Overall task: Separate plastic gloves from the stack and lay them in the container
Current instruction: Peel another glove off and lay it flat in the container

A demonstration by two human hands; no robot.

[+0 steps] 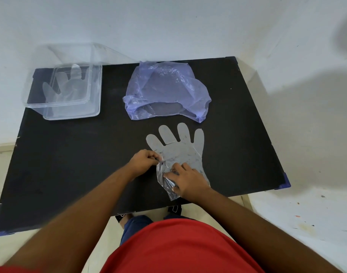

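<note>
A flat stack of clear plastic gloves (178,144) lies on the black table, fingers pointing away from me. My left hand (144,161) pinches the top glove's cuff edge at the stack's left side. My right hand (185,181) presses on the cuff end and grips crumpled plastic there. The top layer is lifted and wrinkled between both hands. A clear plastic container (37,104) stands at the table's far left with at least one glove (68,85) lying flat inside.
A crumpled purple plastic bag (166,89) lies at the back middle, just beyond the stack. The black table (70,164) ends close to my body, with blue tape at its corners. A white wall rises behind.
</note>
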